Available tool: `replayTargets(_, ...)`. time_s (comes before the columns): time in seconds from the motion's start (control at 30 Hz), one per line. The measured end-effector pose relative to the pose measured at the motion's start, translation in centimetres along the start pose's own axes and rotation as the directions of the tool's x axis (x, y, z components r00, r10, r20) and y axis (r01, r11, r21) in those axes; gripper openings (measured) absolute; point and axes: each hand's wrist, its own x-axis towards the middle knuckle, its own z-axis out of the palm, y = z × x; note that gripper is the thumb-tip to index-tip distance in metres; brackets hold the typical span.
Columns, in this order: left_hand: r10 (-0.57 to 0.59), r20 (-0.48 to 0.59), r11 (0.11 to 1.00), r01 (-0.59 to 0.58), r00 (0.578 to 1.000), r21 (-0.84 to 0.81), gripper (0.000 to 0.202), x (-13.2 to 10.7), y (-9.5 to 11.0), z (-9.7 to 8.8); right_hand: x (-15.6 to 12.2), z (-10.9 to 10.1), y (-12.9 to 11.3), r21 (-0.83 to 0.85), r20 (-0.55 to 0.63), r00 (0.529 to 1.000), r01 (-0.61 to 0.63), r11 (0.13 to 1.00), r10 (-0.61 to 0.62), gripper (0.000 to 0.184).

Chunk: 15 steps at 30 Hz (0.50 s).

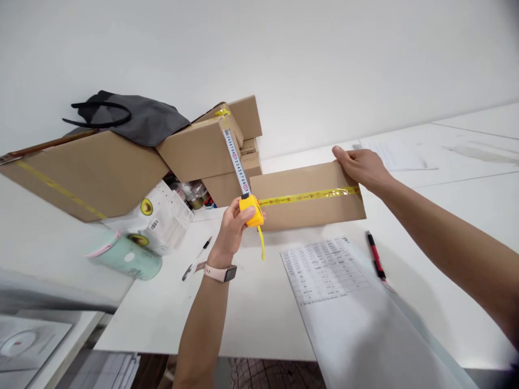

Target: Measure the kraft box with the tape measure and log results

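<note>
My left hand (235, 221) is closed round a yellow tape measure (252, 209). Its white blade (235, 156) runs up and back to the top of a stacked cardboard box (194, 148). A yellow strap hangs below the case. My right hand (359, 165) grips the far right end of a flat cardboard box (308, 208) sealed with yellow tape, which lies on the white table (251, 313). A watch sits on my left wrist.
A printed sheet (328, 270) and a red-and-black pen (376, 259) lie in front of the flat box. A second pen (197, 258) lies left. Large cardboard box (85, 173), grey bag (130, 116), green cup (130, 258) and white packets stand at the left.
</note>
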Motion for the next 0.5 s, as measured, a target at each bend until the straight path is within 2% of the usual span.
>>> replayTargets(0.1,0.057,-0.039,0.998,-0.055,0.998,0.036,0.055,-0.4,-0.3,1.5,1.8,1.2,-1.0,-0.145,-0.084,0.986,0.132,0.980,-0.146,0.056)
replayTargets(0.17,0.068,-0.001,0.995,-0.067,0.998,0.068,0.058,-1.7,-1.1,3.1,2.4,2.0,-1.7,-0.149,-0.083,0.973,0.200,0.968,-0.214,0.054)
replayTargets(0.23,0.002,0.108,0.996,-0.011,0.994,0.083,0.058,-3.5,-2.3,4.9,2.6,2.6,-2.3,-0.145,-0.041,0.983,0.169,0.975,-0.177,0.055)
replayTargets(0.33,-0.153,0.249,0.988,0.141,0.956,0.068,0.058,-5.4,-4.7,7.1,2.4,2.8,-2.6,-0.170,0.013,0.995,0.102,0.980,-0.102,0.065)
replayTargets(0.5,-0.252,0.312,0.968,0.245,0.916,0.064,0.060,-6.0,-7.8,8.9,2.1,2.5,-2.8,-0.191,0.048,0.989,0.143,0.971,-0.136,0.075)
